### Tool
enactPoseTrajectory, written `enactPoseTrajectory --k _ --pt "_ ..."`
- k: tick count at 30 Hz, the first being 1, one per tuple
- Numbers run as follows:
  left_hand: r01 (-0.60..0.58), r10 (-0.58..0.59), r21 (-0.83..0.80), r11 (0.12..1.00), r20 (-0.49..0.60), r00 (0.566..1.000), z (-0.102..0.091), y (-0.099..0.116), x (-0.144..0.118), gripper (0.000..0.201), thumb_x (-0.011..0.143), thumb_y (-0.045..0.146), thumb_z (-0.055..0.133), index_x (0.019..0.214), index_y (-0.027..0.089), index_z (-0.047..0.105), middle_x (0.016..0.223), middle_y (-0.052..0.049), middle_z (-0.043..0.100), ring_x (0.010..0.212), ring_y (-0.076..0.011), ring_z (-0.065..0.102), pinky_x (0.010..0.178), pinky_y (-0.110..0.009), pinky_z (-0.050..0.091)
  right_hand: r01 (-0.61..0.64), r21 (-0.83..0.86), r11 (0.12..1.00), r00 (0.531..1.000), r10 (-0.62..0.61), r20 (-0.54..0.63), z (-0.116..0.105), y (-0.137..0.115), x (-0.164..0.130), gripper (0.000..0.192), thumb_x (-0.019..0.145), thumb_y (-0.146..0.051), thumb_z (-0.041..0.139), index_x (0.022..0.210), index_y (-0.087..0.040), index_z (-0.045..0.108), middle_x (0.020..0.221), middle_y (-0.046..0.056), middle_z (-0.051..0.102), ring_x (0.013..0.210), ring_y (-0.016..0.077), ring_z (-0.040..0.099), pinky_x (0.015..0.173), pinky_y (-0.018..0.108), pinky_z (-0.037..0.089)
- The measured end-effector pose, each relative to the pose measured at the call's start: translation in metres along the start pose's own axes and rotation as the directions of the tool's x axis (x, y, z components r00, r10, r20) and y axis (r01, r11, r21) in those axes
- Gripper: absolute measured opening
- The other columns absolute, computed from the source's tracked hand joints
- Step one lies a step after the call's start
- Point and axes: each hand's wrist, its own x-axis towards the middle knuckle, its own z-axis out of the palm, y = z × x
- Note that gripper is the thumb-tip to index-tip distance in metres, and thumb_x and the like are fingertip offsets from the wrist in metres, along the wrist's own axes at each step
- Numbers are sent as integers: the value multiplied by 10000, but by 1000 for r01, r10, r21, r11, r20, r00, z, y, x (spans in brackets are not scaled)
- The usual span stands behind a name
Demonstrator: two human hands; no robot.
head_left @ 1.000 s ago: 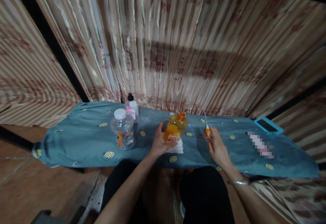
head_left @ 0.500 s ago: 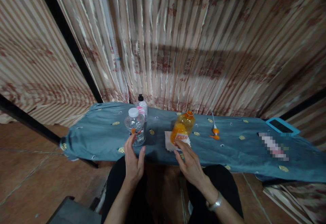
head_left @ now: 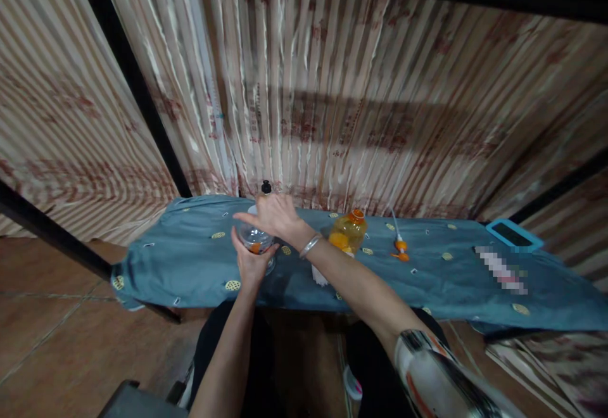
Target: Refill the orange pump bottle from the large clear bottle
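My left hand [head_left: 251, 263] is wrapped around the body of a clear plastic bottle [head_left: 255, 235] standing on the cloth-covered table. Over the top of that bottle, my right hand [head_left: 279, 214] closes on its white cap [head_left: 253, 209], with the thumb stretched to the left. Most of the cap is hidden by the fingers. Just behind is a bottle with a black top [head_left: 266, 186], largely covered by my right hand. An open orange see-through bottle [head_left: 350, 231] stands to the right on a white tissue [head_left: 319, 276], partly hidden behind my right forearm.
An orange pump head [head_left: 401, 250] with a thin tube lies right of the orange bottle. Further right are a blue-framed tablet [head_left: 514, 234] and a blurred-out item [head_left: 501, 270]. The blue tablecloth [head_left: 190, 266] meets a striped curtain [head_left: 323, 120]; black frame bars stand around.
My right hand has left the orange bottle and crossed left to the clear bottle's cap. My left hand has moved up and taken hold of the clear bottle.
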Motion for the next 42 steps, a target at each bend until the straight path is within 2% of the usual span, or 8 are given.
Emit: enactPoseTrajectory --k 4,7,13,17,29,33,38,42 --pt "45 -43 109 993 -20 999 -3 -6 5 1016 507 349 917 1386 178 437 1290 -164 663 1195 -357 662 996 -464 550 53 -60 997 998 -51 36 7 -4 7 695 969 -679 349 1003 -111 750 1017 176 798 1019 286 759 825 408 569" --pt "70 -66 155 985 -31 997 -3 -6 7 869 500 372 905 1262 192 527 1126 -110 723 1051 -328 712 892 -435 581 102 -93 990 994 -98 41 10 -1 6 660 1003 -625 318 1003 -115 738 1017 147 801 994 259 763 817 411 572" --pt "97 -94 124 988 -28 995 -3 -5 6 812 476 387 895 1195 218 558 1084 -73 731 1015 -313 717 868 -415 574 220 -109 969 975 -214 67 7 10 5 516 1025 -467 371 1012 -91 724 1035 174 794 994 284 758 749 379 525" --pt "83 -82 83 993 -16 996 -4 -6 5 817 475 393 899 1195 229 551 1066 -63 728 981 -295 715 851 -403 570 288 -98 953 956 -279 91 5 14 8 506 1027 -440 363 1011 -78 716 1043 200 784 1031 329 743 721 367 468" --pt "88 -88 136 987 -6 996 -5 -1 5 782 483 356 899 1169 208 552 1006 -56 724 936 -283 717 809 -374 570 469 -96 878 866 -436 245 -12 23 7 510 1040 -434 373 1247 -22 590 1193 246 703 1165 333 645 922 388 456" --pt "88 -87 139 986 -9 996 -5 -1 4 803 495 353 896 1200 207 543 1039 -70 728 968 -292 715 821 -383 567 491 -61 869 836 -450 314 -23 23 9 463 1032 -399 422 1204 -12 611 1158 247 723 1107 323 677 895 368 454" --pt "79 -80 112 991 -1 997 -4 -3 3 795 498 338 894 1199 209 542 1032 -59 734 962 -278 720 825 -367 568 524 -2 851 783 -482 393 -37 20 15 258 967 -202 544 1170 -90 657 1126 179 753 1081 288 676 849 335 424" --pt "65 -65 96 993 -7 998 -4 -5 4 783 497 345 893 1186 211 545 1018 -47 737 950 -270 722 822 -360 570 527 42 849 768 -496 406 -43 18 15 303 902 -63 507 1163 -86 659 1143 179 744 1076 269 666 858 323 425"
